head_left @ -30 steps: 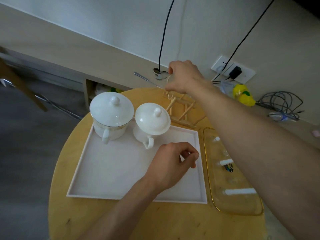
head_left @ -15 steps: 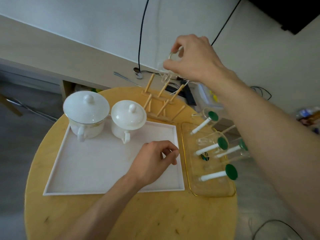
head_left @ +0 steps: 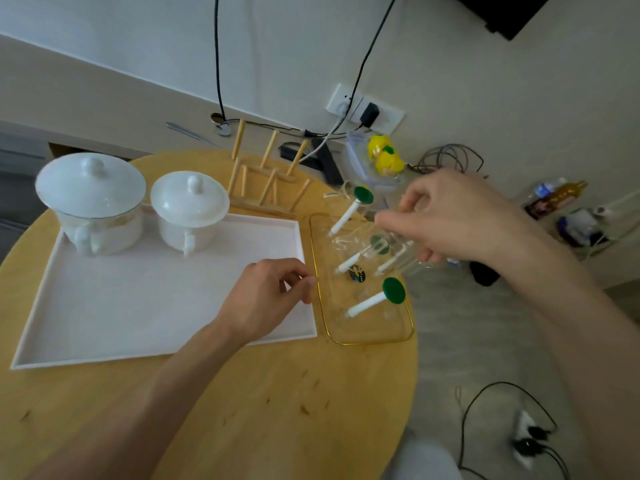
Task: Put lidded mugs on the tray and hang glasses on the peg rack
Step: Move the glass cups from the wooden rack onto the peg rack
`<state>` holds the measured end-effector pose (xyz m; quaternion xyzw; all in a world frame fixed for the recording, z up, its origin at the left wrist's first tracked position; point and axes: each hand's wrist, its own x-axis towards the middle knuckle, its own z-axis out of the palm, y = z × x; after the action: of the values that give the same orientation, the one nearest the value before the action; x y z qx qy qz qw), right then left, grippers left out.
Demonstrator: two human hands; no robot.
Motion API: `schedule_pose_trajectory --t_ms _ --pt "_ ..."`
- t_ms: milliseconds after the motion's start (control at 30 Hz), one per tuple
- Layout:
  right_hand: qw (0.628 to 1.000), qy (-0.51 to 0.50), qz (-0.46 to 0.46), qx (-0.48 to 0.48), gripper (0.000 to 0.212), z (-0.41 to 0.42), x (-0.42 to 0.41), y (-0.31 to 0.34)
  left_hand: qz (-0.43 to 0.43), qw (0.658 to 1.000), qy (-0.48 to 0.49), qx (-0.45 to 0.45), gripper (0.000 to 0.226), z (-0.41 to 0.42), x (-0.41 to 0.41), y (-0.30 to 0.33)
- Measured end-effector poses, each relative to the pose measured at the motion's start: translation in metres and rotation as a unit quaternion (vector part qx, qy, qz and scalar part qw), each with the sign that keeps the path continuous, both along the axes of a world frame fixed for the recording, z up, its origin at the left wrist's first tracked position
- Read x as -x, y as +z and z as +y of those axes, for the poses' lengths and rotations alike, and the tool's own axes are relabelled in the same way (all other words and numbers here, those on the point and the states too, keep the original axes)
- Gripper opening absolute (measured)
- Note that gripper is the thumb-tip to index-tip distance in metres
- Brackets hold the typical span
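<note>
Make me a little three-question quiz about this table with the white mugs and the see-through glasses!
1. True or false: both lidded mugs stand on the white tray.
2. How many glasses hang on the wooden peg rack? A) none B) two C) four
3. Fill in: the right hand reaches over the clear ____ with the gold rim.

Key: 1 true; 2 A; 3 tray.
</note>
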<state>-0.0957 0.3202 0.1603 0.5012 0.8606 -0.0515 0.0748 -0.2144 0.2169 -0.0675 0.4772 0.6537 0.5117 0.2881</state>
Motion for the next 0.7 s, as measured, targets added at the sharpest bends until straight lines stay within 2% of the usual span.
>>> schedule_pose_trajectory --t_ms 200,700 --pt "0.999 -0.032 -0.042 0.008 0.046 0.001 -0.013 -0.024 0.002 1.000 -0.004 0.011 0.010 0.000 -0.002 -0.003" --pt "0.998 -0.036 -0.060 -0.004 0.044 -0.008 -0.021 -0.066 0.009 1.000 -0.006 0.010 0.010 -0.002 -0.003 -0.001"
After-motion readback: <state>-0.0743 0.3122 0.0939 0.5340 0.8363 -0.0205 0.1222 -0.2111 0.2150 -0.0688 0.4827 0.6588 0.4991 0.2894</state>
